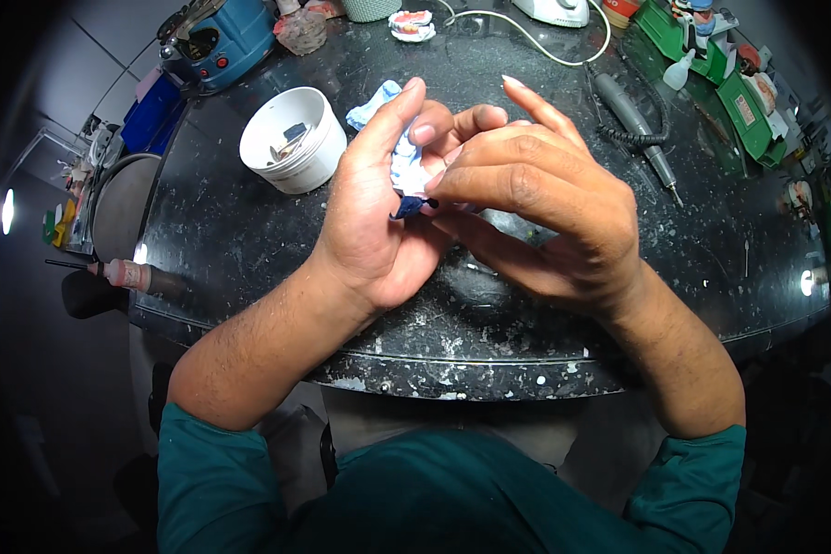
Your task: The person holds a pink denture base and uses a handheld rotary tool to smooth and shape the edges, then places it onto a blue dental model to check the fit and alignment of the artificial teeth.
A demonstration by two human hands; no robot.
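Note:
A pale blue and white dental cast [404,169] rests in my left hand [365,203], whose fingers and thumb are wrapped around it. At the cast's near end sits a small dark blue piece [406,207], wax-like in look. My right hand [554,198] comes in from the right, its index finger and thumb closing on the edge of that dark blue piece. The other right fingers are raised, one stretched out away from the cast. The palm and fingers hide much of the cast.
Left of my hands stands a white tub [295,171] with small metal bits inside. A grey handpiece [635,125] with a cord lies at the right. Farther back are a blue machine [217,46], a model with pink gums [412,26] and green trays [748,115].

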